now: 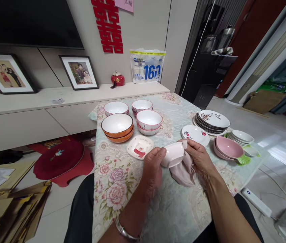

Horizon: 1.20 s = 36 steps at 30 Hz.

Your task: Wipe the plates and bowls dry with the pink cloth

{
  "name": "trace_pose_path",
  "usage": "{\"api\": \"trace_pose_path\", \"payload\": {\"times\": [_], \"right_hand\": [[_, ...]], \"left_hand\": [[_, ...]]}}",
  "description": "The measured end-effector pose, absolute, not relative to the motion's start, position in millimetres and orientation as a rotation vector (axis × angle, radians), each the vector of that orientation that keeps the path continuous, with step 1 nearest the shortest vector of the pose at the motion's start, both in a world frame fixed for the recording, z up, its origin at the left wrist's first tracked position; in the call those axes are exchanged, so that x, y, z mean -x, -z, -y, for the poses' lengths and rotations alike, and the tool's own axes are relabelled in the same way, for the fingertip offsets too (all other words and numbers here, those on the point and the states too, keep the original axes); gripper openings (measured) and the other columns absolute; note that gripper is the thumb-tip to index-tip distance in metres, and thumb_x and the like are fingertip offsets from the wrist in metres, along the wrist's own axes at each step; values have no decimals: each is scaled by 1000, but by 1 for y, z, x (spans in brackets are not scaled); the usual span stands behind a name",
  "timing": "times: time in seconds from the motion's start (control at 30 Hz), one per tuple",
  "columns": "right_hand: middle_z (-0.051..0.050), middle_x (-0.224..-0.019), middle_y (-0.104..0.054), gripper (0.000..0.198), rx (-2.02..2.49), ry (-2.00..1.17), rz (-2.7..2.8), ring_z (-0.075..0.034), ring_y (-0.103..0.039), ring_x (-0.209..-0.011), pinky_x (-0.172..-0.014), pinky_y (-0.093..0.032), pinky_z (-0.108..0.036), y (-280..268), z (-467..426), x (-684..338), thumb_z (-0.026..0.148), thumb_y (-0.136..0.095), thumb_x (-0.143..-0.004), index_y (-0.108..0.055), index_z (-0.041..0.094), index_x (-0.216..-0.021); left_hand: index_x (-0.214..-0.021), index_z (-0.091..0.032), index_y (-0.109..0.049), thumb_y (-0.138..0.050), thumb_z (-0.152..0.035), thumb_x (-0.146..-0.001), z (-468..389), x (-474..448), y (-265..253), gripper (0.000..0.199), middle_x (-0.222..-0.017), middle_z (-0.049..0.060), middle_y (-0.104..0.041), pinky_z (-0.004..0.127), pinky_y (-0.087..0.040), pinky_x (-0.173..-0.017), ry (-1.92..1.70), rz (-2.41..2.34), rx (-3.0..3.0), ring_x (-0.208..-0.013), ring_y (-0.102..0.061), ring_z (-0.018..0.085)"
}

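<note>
A small white bowl (173,155) is tilted on its side above the flowered tablecloth. My left hand (154,167) grips its left edge, thumb on top. At its right edge, my right hand (198,157) is closed on a pale pink cloth (184,172), which is pressed to the rim and hangs below. A square white dish with a bear picture (140,147) lies just behind my left hand. Beyond it stand stacked orange bowls (117,126) and white bowls with red rims (149,121). Flowered plates (195,135) sit behind my right hand.
Dark-rimmed plates (213,119), pink bowls (227,148) and small white-and-green bowls (240,136) stand on the table's right (173,216). A red stool (62,158) is at the left, with flattened cardboard (13,209) nearby. A white cabinet (82,104) runs behind.
</note>
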State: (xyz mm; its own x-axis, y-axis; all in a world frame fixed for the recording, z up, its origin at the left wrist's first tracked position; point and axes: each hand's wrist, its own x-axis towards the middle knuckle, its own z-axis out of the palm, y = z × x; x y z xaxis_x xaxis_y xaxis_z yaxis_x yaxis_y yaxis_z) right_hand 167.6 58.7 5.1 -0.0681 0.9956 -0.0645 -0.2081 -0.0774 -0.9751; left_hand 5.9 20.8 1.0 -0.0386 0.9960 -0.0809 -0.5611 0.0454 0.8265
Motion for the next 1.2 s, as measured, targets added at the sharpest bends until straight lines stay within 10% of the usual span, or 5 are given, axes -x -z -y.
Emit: {"api": "trace_pose_path", "payload": {"times": [0.43,0.83,1.2], "right_hand": [[-6,-95,-74,19,989,-591,1795,-22,-67,-91,-84,-51,-36,-20,-46,-165,33,-62,-92,-77,24,-99],[-4,-102,-74,26,1117,-983,1424,-24,-65,-99,-89,-51,-36,12,-69,-177,46,-71,-83,-79,25,-95],[-1,-73,-71,30,1058,-1353,1051,-16,-62,-61,-60,-51,-28,-2,-55,-172,45,-84,-66,-73,22,-81]], "left_hand": [[-80,-16,-67,-64,-40,-81,-20,3,4,23,-65,-2,-53,26,-33,-60,-1282,-1034,-1153,-63,-42,14],[-74,-17,-68,-80,-39,-66,-22,-3,-3,26,-66,-1,-62,28,-41,-72,-1449,-728,-598,-68,-53,15],[-86,-16,-68,-81,-22,-67,-29,-3,2,25,-93,4,-71,33,-52,-86,-1463,-571,-240,-88,-64,17]]}}
